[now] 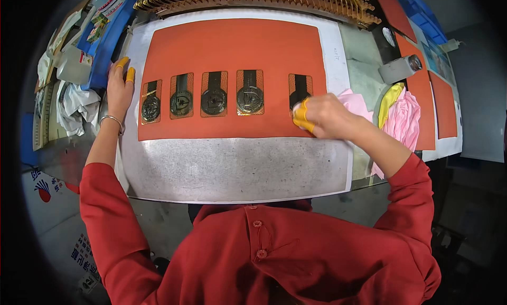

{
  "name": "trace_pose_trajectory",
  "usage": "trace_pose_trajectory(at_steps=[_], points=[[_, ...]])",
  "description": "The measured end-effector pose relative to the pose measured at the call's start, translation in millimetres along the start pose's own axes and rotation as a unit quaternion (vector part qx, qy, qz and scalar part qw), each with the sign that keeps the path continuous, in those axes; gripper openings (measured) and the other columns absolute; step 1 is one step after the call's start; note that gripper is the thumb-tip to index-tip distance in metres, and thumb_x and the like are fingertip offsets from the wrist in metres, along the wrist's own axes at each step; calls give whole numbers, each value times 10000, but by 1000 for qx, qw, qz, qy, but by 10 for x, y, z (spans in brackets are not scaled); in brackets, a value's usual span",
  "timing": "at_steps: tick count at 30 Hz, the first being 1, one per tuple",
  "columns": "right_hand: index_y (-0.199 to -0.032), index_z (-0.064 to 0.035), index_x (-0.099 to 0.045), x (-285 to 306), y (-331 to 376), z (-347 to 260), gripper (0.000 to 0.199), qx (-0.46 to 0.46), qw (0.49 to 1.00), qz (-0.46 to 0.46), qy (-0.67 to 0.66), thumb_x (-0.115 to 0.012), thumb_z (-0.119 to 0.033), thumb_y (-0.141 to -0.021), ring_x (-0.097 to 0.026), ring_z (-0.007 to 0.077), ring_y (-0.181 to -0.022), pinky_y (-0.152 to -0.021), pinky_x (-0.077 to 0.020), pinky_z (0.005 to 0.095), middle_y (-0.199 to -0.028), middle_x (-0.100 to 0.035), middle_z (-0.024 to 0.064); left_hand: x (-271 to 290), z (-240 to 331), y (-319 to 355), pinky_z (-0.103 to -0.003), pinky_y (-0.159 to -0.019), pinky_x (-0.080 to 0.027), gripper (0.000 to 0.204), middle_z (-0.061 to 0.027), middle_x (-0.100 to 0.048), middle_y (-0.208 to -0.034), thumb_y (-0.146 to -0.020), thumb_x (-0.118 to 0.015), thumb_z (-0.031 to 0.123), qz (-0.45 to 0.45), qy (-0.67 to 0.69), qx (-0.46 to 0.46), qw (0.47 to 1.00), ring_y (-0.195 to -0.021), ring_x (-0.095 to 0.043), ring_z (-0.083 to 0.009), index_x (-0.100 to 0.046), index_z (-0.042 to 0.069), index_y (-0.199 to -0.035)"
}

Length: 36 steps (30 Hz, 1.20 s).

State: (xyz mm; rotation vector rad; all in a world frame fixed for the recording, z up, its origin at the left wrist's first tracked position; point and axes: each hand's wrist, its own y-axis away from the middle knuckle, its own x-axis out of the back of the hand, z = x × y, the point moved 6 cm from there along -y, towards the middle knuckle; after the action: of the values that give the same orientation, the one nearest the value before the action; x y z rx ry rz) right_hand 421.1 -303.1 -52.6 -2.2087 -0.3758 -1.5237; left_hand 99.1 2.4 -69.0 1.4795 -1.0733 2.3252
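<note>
Several flat dark metal pieces, each a rectangle with a strap-like bar above a round medallion, lie in a row on an orange sheet (232, 46). One of them (250, 92) sits right of the middle. At the right end, my right hand (330, 116) presses down on the last dark piece (301, 86), covering its lower part. Yellow finger covers show on its closed fingers; what they pinch, if anything, is hidden. My left hand (120, 88) rests at the orange sheet's left edge, its fingers stretched and apart, with yellow covers on two fingertips. Nothing shows in it.
Pink cloth (402, 120) and yellow cloth (390, 101) lie beyond my right wrist, near a clear bottle (401, 69). A rack of gold-coloured pieces (264, 1) spans the back. At left stand a blue tray (100, 67), a plastic jug (74, 64) and white cloth (78, 107).
</note>
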Motion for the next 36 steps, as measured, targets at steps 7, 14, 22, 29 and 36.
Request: trace_pose_trajectory(at_steps=[7, 14, 22, 29, 36], points=[[-697, -51, -579, 107, -354, 387, 91, -109, 994, -7, -18, -606, -130, -733, -569, 305, -606, -543, -449, 403, -645, -570, 120, -67, -103, 24, -371, -976, -349, 325, -178, -488, -1227, -864, -499, 122, 14, -63, -15, 998, -1152, -443, -340, -514, -3, -1163], [-742, -70, -605, 254, -108, 515, 98, -124, 992, 29, -2, -605, -166, -758, -558, 310, -595, -537, -447, 392, -639, -562, 114, -27, -34, -56, -374, -968, -349, 310, -196, -494, -1205, -863, -494, 121, -13, -37, -6, 999, -1145, -446, -343, -518, -14, -1141], [-692, -53, -588, 307, 30, 534, 65, -152, 987, 27, 45, -582, -117, -684, -589, 312, -652, -580, -463, 422, -672, -587, 118, -33, -6, -88, -392, -986, -332, 306, -201, -492, -1203, -870, -478, 122, -31, -74, -6, 997, -1170, -424, -351, -512, -12, -1143], [-685, -42, -585, 121, 196, 223, 78, -56, 996, -63, -34, -594, -115, -661, -589, 317, -651, -582, -464, 424, -665, -583, 128, -12, -105, 76, -396, -1009, -304, 311, -195, -509, -1191, -883, -463, 154, -22, -101, -21, 994, -1192, -403, -348, -510, -9, -1143], [-752, -64, -603, 212, -311, 572, 77, -149, 989, 15, 6, -573, -103, -693, -600, 316, -689, -596, -463, 424, -734, -623, 139, -98, -126, -49, -399, -995, -319, 317, -207, -495, -1200, -871, -460, 154, -16, -109, -14, 994, -1166, -418, -360, -518, -13, -1134]])
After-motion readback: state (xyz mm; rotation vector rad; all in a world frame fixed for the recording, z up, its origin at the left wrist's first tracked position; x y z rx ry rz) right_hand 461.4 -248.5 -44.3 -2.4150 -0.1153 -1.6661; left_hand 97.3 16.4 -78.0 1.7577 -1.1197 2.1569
